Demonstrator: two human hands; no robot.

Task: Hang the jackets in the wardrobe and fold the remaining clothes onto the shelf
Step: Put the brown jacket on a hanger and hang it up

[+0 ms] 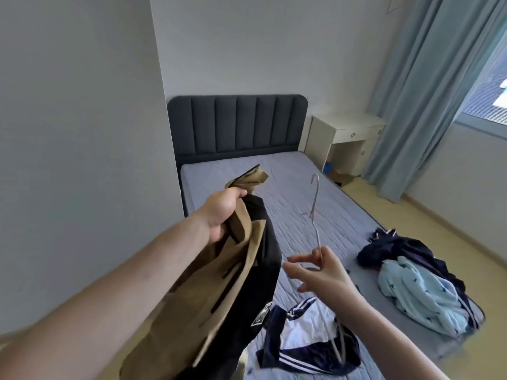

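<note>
My left hand (223,212) grips a tan and black jacket (233,292) near its collar and holds it up over the left side of the bed. My right hand (318,272) pinches a thin metal hanger (315,212) between thumb and fingers, hook pointing up, just right of the jacket. Below the hands a navy and white garment (307,335) lies flat on the mattress. A heap of light blue and dark navy clothes (417,281) sits at the bed's right edge.
The bed (288,174) has a grey-blue quilted cover and a dark padded headboard (236,127). A white wall panel (82,133) stands close on the left. A cream bedside desk (348,141) and blue curtains (428,91) are at the back right.
</note>
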